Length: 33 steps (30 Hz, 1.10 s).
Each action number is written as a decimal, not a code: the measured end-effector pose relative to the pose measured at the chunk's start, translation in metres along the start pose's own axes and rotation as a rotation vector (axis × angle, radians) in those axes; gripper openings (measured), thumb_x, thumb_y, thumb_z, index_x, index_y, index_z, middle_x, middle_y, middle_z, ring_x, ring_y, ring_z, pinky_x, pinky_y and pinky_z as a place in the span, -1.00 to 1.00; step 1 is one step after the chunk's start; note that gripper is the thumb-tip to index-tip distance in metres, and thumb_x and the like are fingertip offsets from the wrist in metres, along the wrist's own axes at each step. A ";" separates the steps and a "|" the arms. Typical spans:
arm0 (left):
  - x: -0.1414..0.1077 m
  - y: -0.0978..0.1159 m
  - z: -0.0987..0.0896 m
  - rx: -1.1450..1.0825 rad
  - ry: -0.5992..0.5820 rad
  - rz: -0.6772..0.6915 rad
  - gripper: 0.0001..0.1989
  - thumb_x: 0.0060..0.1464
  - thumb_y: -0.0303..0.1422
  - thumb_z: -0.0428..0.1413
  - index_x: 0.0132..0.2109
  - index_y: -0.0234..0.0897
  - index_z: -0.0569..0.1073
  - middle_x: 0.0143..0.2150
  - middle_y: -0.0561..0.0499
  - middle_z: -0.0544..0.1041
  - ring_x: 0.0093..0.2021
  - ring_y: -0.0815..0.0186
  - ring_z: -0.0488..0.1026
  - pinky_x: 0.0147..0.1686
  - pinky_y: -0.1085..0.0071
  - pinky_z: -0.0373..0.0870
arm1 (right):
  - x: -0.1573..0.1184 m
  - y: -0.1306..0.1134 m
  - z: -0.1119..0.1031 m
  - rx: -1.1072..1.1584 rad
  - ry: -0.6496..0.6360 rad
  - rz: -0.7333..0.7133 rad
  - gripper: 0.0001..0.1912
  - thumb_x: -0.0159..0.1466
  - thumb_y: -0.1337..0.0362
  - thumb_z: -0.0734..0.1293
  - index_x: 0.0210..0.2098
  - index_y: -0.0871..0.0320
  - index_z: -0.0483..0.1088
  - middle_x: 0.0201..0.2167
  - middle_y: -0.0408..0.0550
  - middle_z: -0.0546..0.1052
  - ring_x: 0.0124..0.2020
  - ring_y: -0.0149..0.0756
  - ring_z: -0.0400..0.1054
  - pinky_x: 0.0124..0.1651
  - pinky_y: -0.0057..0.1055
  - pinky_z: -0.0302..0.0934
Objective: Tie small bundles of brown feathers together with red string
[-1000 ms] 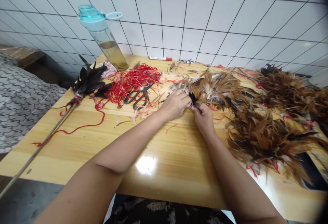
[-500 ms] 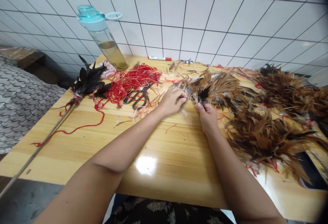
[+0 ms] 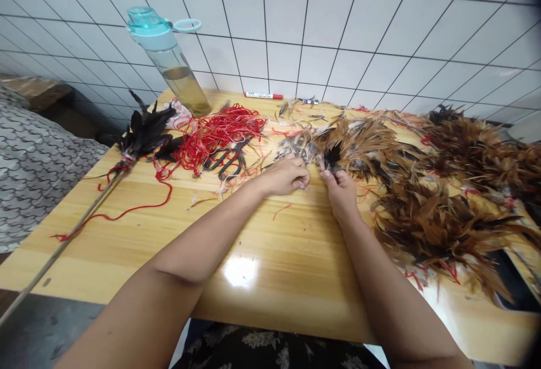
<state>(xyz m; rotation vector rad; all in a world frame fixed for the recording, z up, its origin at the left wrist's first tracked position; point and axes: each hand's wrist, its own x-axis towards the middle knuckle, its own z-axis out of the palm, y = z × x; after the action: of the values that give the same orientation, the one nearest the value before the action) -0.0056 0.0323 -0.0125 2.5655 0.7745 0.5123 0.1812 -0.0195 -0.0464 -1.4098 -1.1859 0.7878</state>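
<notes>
Fingers curled together, my left hand point(image 3: 289, 176) rests low over the wood table beside the grey feather fluff point(image 3: 298, 146); anything between its fingertips is too small to make out. My right hand point(image 3: 341, 191) pinches the base of a small dark feather tuft point(image 3: 333, 156), which points up and away. Just beyond it lies a pile of brown feathers point(image 3: 363, 141). Two larger brown feather bundles point(image 3: 435, 222) with red string at their bases are on the right.
A tilted water bottle point(image 3: 181, 76), tangled red string point(image 3: 228, 127), black-handled scissors point(image 3: 224, 163) and a black feather bundle on a stick point(image 3: 84, 217) are left. A red marker point(image 3: 262, 96) lies by the tiled wall. A dark flat object point(image 3: 513, 281) is under the right feathers.
My left hand has moved slightly down toward me, and its fingers are curled in more. The grey fluff behind it shows more. My right hand still holds the dark tuft, almost unmoved.
</notes>
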 end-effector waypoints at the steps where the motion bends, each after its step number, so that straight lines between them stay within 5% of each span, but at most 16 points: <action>1: 0.001 0.000 0.000 -0.003 0.010 -0.002 -0.90 0.07 -0.43 0.10 -0.34 -0.20 0.53 -0.27 0.00 0.48 -0.18 0.27 0.34 -0.11 0.33 0.24 | 0.000 0.000 0.000 -0.019 -0.006 -0.014 -0.76 0.14 0.08 0.31 -0.46 0.14 0.42 -0.49 -0.15 0.48 -0.39 -0.32 0.28 -0.27 -0.36 0.16; 9: 0.004 0.012 -0.011 -0.070 0.204 -0.057 -0.92 0.12 -0.43 0.02 -0.28 -0.27 0.41 -0.34 0.02 0.48 -0.28 0.31 0.36 -0.21 0.37 0.26 | -0.001 -0.006 0.000 -0.153 -0.028 -0.111 -0.77 0.15 0.10 0.28 -0.53 0.10 0.33 -0.52 -0.15 0.40 -0.41 -0.30 0.23 -0.28 -0.34 0.12; 19: 0.005 0.016 -0.009 0.211 0.232 0.015 -0.88 0.16 -0.42 -0.02 -0.29 -0.28 0.40 -0.34 -0.06 0.48 -0.26 0.25 0.37 -0.19 0.32 0.24 | -0.003 -0.014 0.001 -0.343 -0.045 -0.227 -0.79 0.15 0.21 0.28 -0.59 0.10 0.29 -0.57 -0.14 0.33 -0.45 -0.30 0.20 -0.31 -0.33 0.11; 33: 0.005 0.017 -0.011 0.260 0.204 0.062 -0.85 0.18 -0.42 -0.03 -0.29 -0.30 0.42 -0.34 -0.07 0.49 -0.27 0.26 0.37 -0.19 0.33 0.25 | -0.003 -0.013 0.002 -0.375 -0.039 -0.231 -0.83 0.16 0.26 0.29 -0.55 0.12 0.35 -0.55 -0.14 0.36 -0.45 -0.30 0.22 -0.34 -0.37 0.09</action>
<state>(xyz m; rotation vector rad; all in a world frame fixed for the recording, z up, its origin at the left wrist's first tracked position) 0.0008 0.0248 0.0057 2.8142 0.8844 0.7470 0.1757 -0.0227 -0.0349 -1.5249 -1.5530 0.4472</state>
